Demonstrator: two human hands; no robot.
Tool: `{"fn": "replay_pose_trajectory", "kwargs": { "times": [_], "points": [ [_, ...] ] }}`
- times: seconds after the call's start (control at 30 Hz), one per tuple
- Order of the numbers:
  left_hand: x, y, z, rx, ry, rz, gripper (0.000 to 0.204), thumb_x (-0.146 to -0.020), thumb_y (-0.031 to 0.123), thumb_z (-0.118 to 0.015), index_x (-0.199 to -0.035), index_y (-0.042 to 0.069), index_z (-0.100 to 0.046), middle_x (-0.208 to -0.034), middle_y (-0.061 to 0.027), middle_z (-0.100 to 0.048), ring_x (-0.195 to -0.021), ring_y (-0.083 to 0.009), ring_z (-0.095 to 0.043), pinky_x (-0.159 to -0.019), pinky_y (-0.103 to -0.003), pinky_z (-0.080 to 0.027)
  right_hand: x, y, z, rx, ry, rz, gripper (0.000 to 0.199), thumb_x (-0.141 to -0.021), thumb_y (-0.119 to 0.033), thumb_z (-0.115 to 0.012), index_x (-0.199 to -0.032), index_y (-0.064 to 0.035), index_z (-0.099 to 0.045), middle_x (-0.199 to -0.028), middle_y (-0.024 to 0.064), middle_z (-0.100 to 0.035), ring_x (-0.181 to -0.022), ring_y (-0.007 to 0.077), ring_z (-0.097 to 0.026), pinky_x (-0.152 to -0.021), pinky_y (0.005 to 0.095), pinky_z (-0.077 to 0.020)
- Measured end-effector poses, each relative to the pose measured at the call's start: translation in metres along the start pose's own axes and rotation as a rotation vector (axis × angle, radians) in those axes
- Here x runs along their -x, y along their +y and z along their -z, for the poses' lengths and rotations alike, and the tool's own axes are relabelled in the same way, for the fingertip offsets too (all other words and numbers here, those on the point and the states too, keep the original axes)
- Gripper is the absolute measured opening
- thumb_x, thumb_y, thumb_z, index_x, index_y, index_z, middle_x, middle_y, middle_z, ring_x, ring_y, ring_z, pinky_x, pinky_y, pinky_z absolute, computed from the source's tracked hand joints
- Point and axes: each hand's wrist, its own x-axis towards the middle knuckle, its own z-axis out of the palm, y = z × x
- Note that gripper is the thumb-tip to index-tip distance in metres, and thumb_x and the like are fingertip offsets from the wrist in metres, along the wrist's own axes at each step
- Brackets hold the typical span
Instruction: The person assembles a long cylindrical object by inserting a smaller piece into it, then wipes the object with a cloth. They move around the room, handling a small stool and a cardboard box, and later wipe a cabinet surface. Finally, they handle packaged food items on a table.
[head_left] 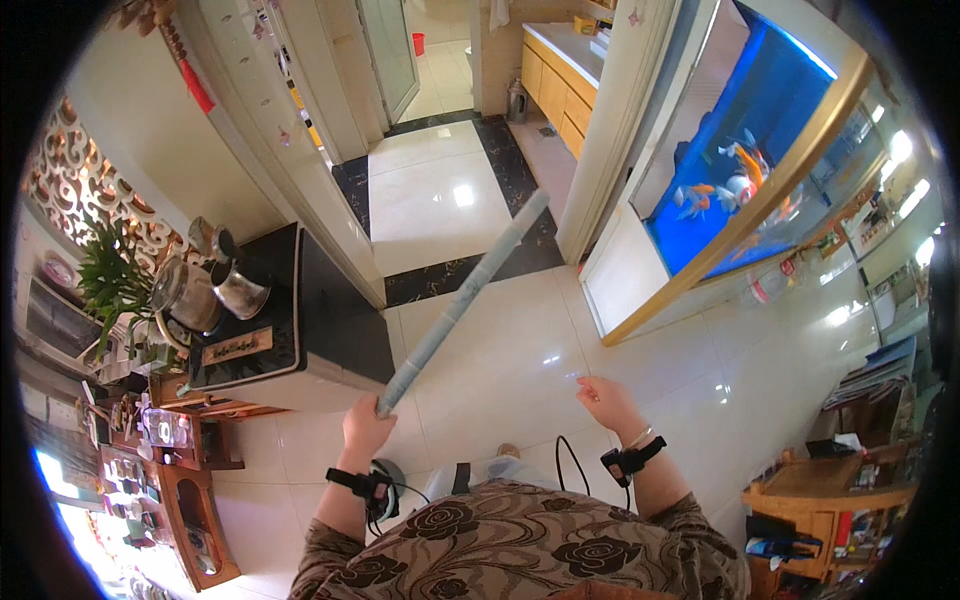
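Observation:
A long, thin, pale grey roll (466, 297) slants up and to the right over the tiled floor. Its lower end is in my left hand (367, 432), whose fingers wrap round it; what it is made of I cannot tell. My right hand (610, 405) hangs in the air to the right, well apart from the roll. Its fingers are curled in, and nothing shows in them. Each wrist wears a black strap with a small device, the left one (372, 486) and the right one (628, 462), with thin cables.
Left stands a black-topped cabinet (345, 310) with a glass pot (187, 295), a metal jug (240, 290) and a plant (115, 275). A fish tank (735, 160) with a gold-edged frame is on the right. Ahead, a doorway with dark floor borders (440, 280) leads to a wooden vanity (555, 90).

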Motion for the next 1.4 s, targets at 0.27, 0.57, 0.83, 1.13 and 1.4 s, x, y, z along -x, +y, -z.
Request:
{"fn": "replay_pose_trajectory", "kwargs": {
  "times": [0.27, 0.57, 0.83, 1.13, 1.4],
  "points": [
    [-0.18, 0.089, 0.015, 0.234, 0.143, -0.101, 0.035, -0.066, 0.018, -0.076, -0.094, 0.004, -0.061, -0.087, -0.0115, -0.061, -0.082, -0.0298, -0.061, -0.071, -0.037, -0.049, -0.175, 0.003, 0.027, -0.082, -0.097, 0.054, 0.03, -0.082, -0.021, -0.064, -0.106, -0.0035, -0.064, -0.086, 0.0156, -0.067, -0.078, 0.0277, -0.065, -0.071, 0.0353, -0.0509],
    [-0.436, 0.159, 0.059, 0.293, 0.331, -0.237, 0.03, -0.069, 0.013, -0.076, -0.092, 0.007, -0.058, -0.091, -0.009, -0.06, -0.08, -0.0313, -0.058, -0.069, -0.038, -0.047, -0.454, -0.058, 0.093, -0.023, -0.1, -0.005, 0.032, -0.085, -0.02, -0.062, -0.11, -0.0014, -0.062, -0.09, 0.0135, -0.068, -0.083, 0.0233, -0.066, -0.074, 0.0324, -0.0508],
    [-0.643, 0.218, 0.089, 0.353, 0.292, -0.333, 0.034, -0.069, 0.014, -0.076, -0.097, 0.004, -0.059, -0.09, -0.0099, -0.06, -0.081, -0.0289, -0.058, -0.07, -0.037, -0.047, -0.653, -0.045, 0.119, -0.115, -0.114, -0.038, 0.033, -0.084, -0.02, -0.064, -0.11, -0.0007, -0.062, -0.088, 0.0133, -0.068, -0.083, 0.0227, -0.066, -0.074, 0.0322, -0.0509],
    [-0.861, 0.324, 0.11, 0.208, 0.217, -0.399, 0.037, -0.062, 0.008, -0.078, -0.093, 0.001, -0.059, -0.087, -0.0115, -0.059, -0.077, -0.0285, -0.058, -0.067, -0.034, -0.047, -0.926, 0.006, 0.181, -0.183, -0.058, 0.062, 0.032, -0.084, -0.022, -0.065, -0.108, -0.0009, -0.062, -0.086, 0.0139, -0.068, -0.078, 0.0235, -0.066, -0.071, 0.0328, -0.051],
    [-1.045, 0.42, 0.121, 0.256, 0.187, -0.416, 0.033, -0.058, 0.003, -0.075, -0.087, 0.0, -0.058, -0.079, -0.0095, -0.056, -0.071, -0.0244, -0.054, -0.065, -0.033, -0.045, -1.122, 0.04, 0.277, -0.182, 0.121, 0.028, 0.027, -0.085, -0.021, -0.064, -0.105, -0.0018, -0.064, -0.087, 0.0132, -0.069, -0.078, 0.024, -0.067, -0.07, 0.0322, -0.0512]
  ]
}}
